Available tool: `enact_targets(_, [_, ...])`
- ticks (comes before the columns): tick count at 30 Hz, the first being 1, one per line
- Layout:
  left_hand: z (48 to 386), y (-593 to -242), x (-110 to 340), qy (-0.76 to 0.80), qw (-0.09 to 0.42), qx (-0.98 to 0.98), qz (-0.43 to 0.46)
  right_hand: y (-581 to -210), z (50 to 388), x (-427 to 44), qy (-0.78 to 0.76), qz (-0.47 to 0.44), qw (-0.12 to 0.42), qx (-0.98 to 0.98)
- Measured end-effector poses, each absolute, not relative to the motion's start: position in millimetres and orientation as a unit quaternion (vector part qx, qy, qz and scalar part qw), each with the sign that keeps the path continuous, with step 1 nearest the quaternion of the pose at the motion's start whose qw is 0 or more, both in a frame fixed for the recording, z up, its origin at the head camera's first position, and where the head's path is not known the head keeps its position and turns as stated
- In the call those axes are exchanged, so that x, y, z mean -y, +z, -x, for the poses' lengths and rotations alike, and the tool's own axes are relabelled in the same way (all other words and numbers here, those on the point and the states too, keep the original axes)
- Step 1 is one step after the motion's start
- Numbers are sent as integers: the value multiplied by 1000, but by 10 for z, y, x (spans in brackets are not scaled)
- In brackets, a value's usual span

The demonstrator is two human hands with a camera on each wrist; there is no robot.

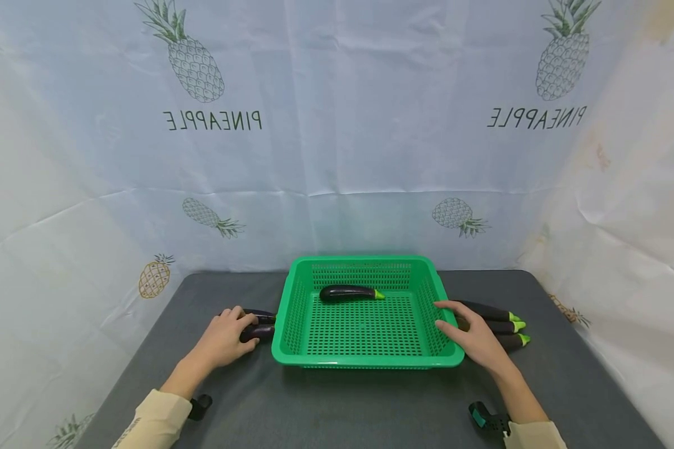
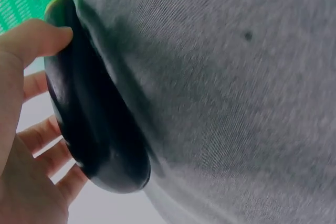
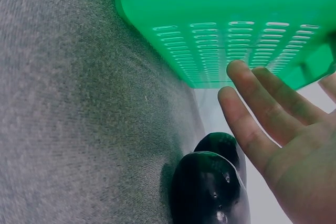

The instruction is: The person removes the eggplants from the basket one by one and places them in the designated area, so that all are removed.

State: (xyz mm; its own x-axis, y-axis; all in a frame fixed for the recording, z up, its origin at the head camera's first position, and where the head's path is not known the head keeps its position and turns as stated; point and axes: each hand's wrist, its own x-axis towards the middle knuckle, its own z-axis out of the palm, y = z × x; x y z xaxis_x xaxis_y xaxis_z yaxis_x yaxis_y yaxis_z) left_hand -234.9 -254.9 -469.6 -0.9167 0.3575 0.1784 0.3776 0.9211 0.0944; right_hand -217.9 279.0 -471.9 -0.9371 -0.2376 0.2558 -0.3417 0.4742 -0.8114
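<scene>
At the left of the green plastic basket (image 1: 365,361), my left hand (image 1: 220,340) grips a dark eggplant (image 2: 97,108), thumb on one side and fingers on the other. A second eggplant (image 1: 261,315) lies just behind it, partly hidden. My right hand (image 1: 479,342) is at the basket's right rim, its thumb and a finger reaching over it. Loosely extended fingers (image 3: 262,103) show beside the basket's outer wall in the right wrist view, holding nothing. One eggplant (image 1: 345,293) with a green stem end lies inside the basket, toward the back.
Three eggplants (image 1: 512,341) lie side by side right of the basket, partly behind my right hand. A dark grey cloth covers the table (image 1: 365,405). Behind it hangs a pale curtain (image 1: 359,156) printed with pineapples.
</scene>
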Motion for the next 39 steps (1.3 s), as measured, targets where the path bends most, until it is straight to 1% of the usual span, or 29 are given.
enact_targets(9, [2338,-4753,2494,-55,81,980,171,-4734,2191,-2796,485,-162,51,858])
enact_targets(19, [2352,-4691,2449,-60,99,978,174,-4747,2208,-2806,489,-156,46,857])
enact_targets(23, [2365,-4603,2420,-68,116,974,183,-4745,2208,-2803,488,-157,47,857])
enact_targets(30, [2373,-4348,2336,-118,162,961,189,-4732,2207,-2802,483,-156,45,861])
enact_targets(39, [2336,-4059,2154,-159,178,949,205,-4704,2186,-2789,488,-163,45,856])
